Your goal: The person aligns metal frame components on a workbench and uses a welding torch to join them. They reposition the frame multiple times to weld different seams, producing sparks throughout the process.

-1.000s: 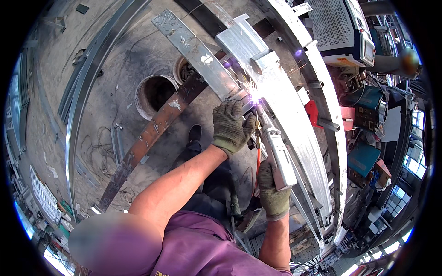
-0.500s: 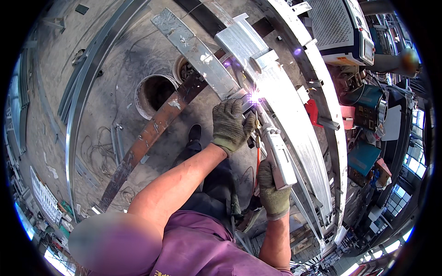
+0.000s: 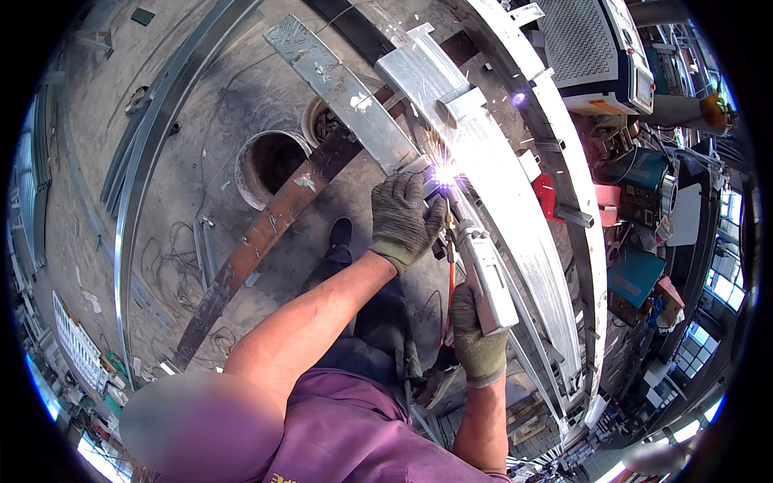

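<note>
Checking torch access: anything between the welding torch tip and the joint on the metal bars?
Nothing visible. The welding torch, gripped by the right hand, has its tip at the bright arc on the galvanized bar. The left hand steadies it beside the nozzle, not in front.

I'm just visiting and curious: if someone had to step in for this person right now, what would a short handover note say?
Left hand: gloved, resting beside the bright arc, steadying the tip of the welding gun.
Right hand: gloved, fingers wrapped round the rear of the welding gun.
Work: shiny metal beam and flat metal strip meet where the arc burns, above a rusty bar.
Done: weld under way at that joint, sparks flying.
Left: how far the seam has got cannot be told through the glare.
</note>
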Demonstrator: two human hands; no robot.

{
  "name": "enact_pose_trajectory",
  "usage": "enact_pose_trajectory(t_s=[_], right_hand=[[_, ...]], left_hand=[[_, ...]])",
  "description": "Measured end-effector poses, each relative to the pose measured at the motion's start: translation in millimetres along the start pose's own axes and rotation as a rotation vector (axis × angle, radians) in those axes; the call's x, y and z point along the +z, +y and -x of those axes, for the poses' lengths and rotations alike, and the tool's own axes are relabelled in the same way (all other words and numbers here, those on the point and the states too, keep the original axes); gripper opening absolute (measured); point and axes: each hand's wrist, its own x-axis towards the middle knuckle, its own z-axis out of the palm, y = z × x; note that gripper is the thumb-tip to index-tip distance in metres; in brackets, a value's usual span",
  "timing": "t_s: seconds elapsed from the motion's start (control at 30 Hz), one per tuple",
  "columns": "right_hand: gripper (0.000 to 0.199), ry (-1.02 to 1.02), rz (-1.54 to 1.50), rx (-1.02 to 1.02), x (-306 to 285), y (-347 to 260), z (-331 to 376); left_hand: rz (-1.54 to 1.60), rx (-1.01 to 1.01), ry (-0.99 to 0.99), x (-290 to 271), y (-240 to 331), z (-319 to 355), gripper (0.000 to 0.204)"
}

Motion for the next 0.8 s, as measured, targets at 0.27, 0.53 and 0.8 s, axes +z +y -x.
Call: enact_pose_trajectory(t_s=[0.27, 0.53, 0.8], right_hand=[[0.022, 0.018, 0.008, -0.052, -2.1, -1.4, 1.1], [0.02, 0.02, -0.01, -0.06, -1.9, 0.0, 2.3], [0.02, 0.035, 0.008, -0.026, -1.7, -1.6, 7.3]], left_hand=[[0.054, -0.012, -0.02, -4.4, 2.8, -4.3, 0.064], [0.036, 0.002, -0.01, -3.2, 1.3, -2.5, 0.064], [0.015, 0.042, 0.042, -1.2, 0.7, -1.6, 0.067]])
